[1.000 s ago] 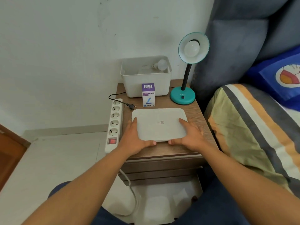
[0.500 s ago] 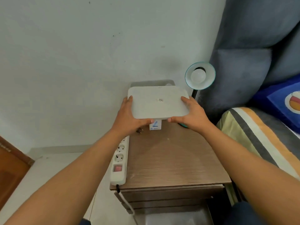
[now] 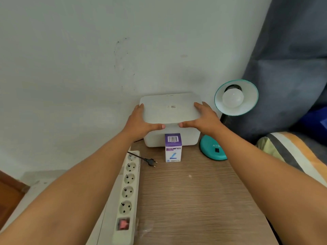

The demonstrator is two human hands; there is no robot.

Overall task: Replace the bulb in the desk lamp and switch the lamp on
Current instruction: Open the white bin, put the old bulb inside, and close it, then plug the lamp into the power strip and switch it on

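— Where's the lamp (image 3: pixel 235 103)?
— At the back right of the table (image 3: pixel 203 200), teal, shade tilted forward, white bulb (image 3: pixel 232 98) seated inside. Neck mostly hidden behind the right arm.
— And the hands?
— Both clamped on a flat white lid (image 3: pixel 170 107), left of the lamp. Left hand (image 3: pixel 141 123) gripping the lid's left edge, right hand (image 3: pixel 206 117) the right edge, thumbs along the near edge, tips almost meeting. Lid level atop a white bin (image 3: pixel 187 138); fully seated or not, cannot tell.
— Any writing?
— "ATM" or similar on the lamp's base (image 3: pixel 213 149), partly covered by the arm. Small printed marks on the lid, unreadable. Purple and white box (image 3: pixel 173 147) left of the base, barcode on top, blurred lettering low on the front.
— Further left?
— Black plug (image 3: pixel 151 161) lying loose on the table, then a white power strip (image 3: pixel 128 197) with a red switch, cut off by the frame.
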